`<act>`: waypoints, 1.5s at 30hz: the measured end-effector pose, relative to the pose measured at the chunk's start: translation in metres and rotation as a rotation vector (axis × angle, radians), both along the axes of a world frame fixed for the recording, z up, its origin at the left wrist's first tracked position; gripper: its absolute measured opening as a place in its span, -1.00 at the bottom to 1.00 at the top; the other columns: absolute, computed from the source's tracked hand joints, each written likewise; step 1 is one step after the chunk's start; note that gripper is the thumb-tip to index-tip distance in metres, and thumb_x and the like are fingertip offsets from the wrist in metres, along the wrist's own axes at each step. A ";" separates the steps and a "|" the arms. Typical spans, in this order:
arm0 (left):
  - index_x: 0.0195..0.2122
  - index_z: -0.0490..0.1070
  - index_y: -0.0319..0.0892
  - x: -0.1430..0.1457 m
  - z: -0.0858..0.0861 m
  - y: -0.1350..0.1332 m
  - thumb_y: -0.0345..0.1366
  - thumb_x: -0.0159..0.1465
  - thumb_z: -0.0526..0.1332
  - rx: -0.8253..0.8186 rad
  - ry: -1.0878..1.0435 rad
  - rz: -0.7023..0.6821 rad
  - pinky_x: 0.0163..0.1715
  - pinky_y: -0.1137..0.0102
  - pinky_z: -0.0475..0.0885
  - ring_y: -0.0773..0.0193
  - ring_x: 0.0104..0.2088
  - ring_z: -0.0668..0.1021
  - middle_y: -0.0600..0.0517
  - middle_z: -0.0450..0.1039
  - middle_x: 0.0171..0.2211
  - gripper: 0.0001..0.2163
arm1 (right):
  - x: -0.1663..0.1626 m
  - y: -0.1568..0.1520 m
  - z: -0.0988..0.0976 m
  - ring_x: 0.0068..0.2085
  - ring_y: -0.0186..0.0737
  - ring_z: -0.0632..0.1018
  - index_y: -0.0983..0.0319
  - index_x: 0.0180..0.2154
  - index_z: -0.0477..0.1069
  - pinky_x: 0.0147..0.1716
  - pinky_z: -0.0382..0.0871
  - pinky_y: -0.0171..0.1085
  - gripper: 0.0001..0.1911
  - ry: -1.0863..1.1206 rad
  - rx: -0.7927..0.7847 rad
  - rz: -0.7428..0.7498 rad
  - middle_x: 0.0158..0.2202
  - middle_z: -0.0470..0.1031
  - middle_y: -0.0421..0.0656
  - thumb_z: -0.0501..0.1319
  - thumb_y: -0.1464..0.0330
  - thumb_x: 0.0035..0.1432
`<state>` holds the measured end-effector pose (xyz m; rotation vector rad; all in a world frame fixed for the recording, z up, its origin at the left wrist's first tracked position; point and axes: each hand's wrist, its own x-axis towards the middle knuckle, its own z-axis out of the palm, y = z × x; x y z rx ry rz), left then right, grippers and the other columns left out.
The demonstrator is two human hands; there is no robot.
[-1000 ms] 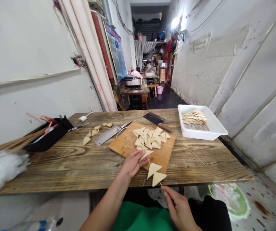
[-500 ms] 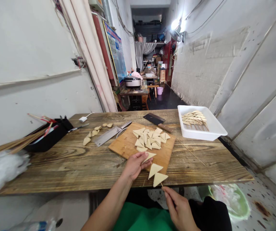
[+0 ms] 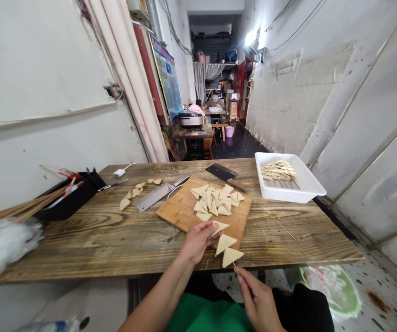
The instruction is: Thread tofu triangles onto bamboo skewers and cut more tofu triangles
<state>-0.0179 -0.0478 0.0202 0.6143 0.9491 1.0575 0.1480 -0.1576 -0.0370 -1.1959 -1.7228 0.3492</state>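
Between the thumb and fingers of my left hand (image 3: 198,240) is a pale triangular slice (image 3: 221,227), which looks like tofu or dough. It sits at the upper end of a thin wooden skewer (image 3: 234,265). Two more triangles (image 3: 232,257) are threaded lower down, corner to corner. My right hand (image 3: 258,295) is closed around the skewer's lower end, just off the table's front edge. Beyond my left hand, a heap of similar triangles (image 3: 215,199) lies on a wooden cutting board (image 3: 174,210).
A cleaver (image 3: 157,194) and a dark-bladed knife (image 3: 222,172) lie beside the board. Filled skewers rest in a white tray (image 3: 291,196); one bare skewer (image 3: 276,220) lies nearby. Rounded offcuts (image 3: 125,203) and a black box (image 3: 63,207) are left. A person (image 3: 215,99) sits far back.
My left hand has shifted slightly right with the top triangle, now closer to the two lower ones. The skewer's triangles have moved a little right; my right hand keeps its grip.
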 end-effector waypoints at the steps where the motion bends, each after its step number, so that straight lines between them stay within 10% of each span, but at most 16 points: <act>1: -0.37 0.46 -0.29 0.001 0.001 0.000 -0.28 -0.10 0.41 0.013 0.000 0.001 -0.33 0.41 0.46 0.23 -0.36 0.57 -0.06 0.52 -0.38 -0.71 | 0.000 0.000 -0.001 -0.27 -0.22 0.60 0.23 -0.13 0.44 -0.29 0.50 -0.38 -0.73 0.003 -0.001 -0.003 -0.25 0.58 -0.05 0.04 0.34 0.21; 36: -0.26 0.45 -0.33 0.031 -0.002 -0.011 -0.04 0.05 0.25 0.136 0.084 -0.006 -0.32 0.35 0.44 0.14 -0.33 0.56 -0.11 0.54 -0.36 -0.59 | 0.003 0.008 0.006 -0.30 -0.26 0.60 0.25 -0.17 0.42 -0.31 0.47 -0.41 -0.76 -0.032 -0.005 -0.073 -0.30 0.58 -0.08 0.01 0.39 0.22; 45: -0.08 0.34 -0.32 -0.004 -0.015 -0.012 -0.02 -0.04 0.29 0.214 0.265 0.104 -0.29 0.34 0.46 0.17 -0.34 0.57 -0.14 0.53 -0.33 -0.42 | 0.105 0.098 0.086 -0.26 -0.22 0.57 0.26 -0.12 0.41 -0.24 0.39 -0.33 -0.67 -0.473 -0.135 -0.410 -0.24 0.56 -0.08 -0.06 0.32 0.24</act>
